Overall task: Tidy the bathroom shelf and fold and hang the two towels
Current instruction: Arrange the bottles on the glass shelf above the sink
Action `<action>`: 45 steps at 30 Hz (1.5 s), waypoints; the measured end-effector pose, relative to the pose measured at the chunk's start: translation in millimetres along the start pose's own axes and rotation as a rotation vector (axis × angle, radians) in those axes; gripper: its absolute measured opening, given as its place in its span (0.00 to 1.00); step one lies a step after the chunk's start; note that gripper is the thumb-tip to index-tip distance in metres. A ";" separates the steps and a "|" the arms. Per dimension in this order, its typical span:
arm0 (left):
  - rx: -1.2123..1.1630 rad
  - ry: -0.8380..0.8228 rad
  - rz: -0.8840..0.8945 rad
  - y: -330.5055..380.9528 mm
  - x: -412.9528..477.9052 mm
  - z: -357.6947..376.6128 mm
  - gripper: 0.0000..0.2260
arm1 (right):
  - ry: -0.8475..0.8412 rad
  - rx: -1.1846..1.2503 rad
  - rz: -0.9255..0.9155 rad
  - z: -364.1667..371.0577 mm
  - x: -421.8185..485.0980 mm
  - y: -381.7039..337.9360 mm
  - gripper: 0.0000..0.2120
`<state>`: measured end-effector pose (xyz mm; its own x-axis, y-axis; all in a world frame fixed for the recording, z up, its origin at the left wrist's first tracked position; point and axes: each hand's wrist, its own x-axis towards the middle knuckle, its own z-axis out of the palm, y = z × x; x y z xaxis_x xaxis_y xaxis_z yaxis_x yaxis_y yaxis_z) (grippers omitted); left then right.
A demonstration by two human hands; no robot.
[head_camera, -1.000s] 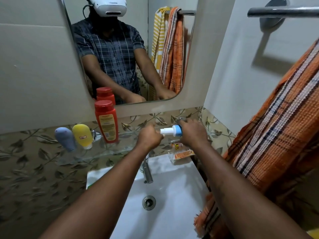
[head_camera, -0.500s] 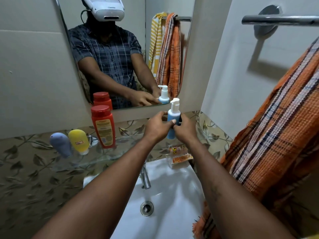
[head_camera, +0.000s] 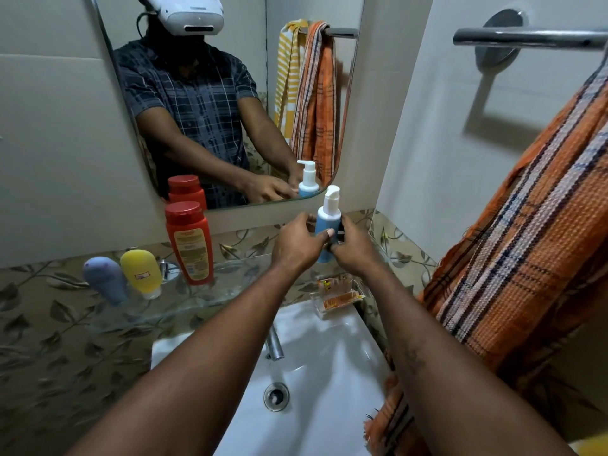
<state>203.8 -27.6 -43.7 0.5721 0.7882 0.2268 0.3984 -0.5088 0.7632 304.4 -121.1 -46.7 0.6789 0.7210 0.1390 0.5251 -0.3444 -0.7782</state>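
Note:
A blue pump bottle (head_camera: pixel 327 220) with a white pump head stands upright at the right end of the glass shelf (head_camera: pixel 230 284). My left hand (head_camera: pixel 296 246) and my right hand (head_camera: pixel 353 248) both wrap around its lower body. Further left on the shelf stand a red bottle (head_camera: pixel 189 241), a yellow tube (head_camera: pixel 141 273) and a grey-blue tube (head_camera: pixel 103 279). An orange striped towel (head_camera: pixel 519 245) hangs from the chrome towel bar (head_camera: pixel 529 37) on the right wall. The mirror (head_camera: pixel 230 93) reflects a yellow striped towel beside the orange one.
Below the shelf is a white sink (head_camera: pixel 306 373) with a chrome tap (head_camera: pixel 274 343) and drain (head_camera: pixel 276 396). A clear soap dish (head_camera: pixel 337 296) with an orange packet sits on the sink's back right corner. The right wall stands close.
The pump bottle lay sideways between my hands a second ago. It has been turned upright and now stands at the shelf's right end, both hands still around it.

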 end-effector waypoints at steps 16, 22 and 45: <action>-0.009 0.113 0.204 -85.8 -84.7 -22.3 0.10 | 0.042 0.067 -0.102 97.5 -95.6 14.2 0.08; 0.140 0.035 0.272 -144.1 -124.4 -51.8 0.08 | -0.200 -0.059 -0.081 146.9 -117.0 8.2 0.09; 0.791 -0.294 -0.379 -313.5 -154.1 -73.9 0.22 | -0.492 -0.189 0.115 269.0 -142.7 21.6 0.15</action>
<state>-62.3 36.0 -273.2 0.4193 0.8857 -0.1994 0.9078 -0.4083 0.0954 80.8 -69.6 -248.1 0.4407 0.8530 -0.2796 0.5755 -0.5075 -0.6412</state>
